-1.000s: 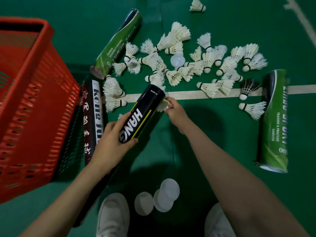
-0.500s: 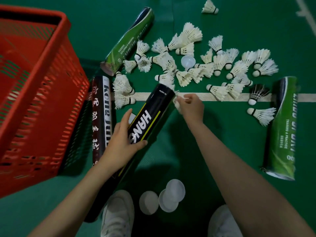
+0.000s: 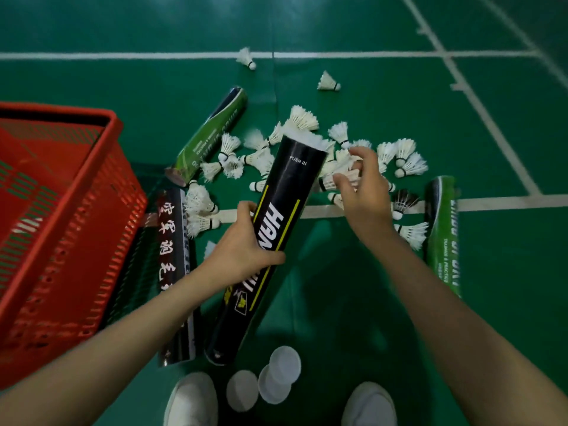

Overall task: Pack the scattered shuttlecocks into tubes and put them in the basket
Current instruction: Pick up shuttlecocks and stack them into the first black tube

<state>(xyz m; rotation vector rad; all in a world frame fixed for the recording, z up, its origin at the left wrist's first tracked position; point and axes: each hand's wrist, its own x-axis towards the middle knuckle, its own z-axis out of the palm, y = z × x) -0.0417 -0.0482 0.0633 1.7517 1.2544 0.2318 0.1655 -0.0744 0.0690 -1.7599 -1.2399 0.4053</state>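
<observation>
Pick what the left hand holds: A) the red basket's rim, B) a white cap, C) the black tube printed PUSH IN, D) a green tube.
C: the left hand grips the black tube around its middle, lifted at a tilt.

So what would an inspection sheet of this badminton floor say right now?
Surface: green court floor with white lines.
Job's things: black tube, feathers showing at its open top; shuttlecocks heaped on the floor; far green tube, right green tube and dark tube lying down; red basket on the left.
Clutter: three round white caps between two white shoes.
Hands: left hand grips the black tube; right hand curls over the heap, grip unclear.
Cables: nothing seen.
Surroundings: two stray shuttlecocks farther out.
</observation>
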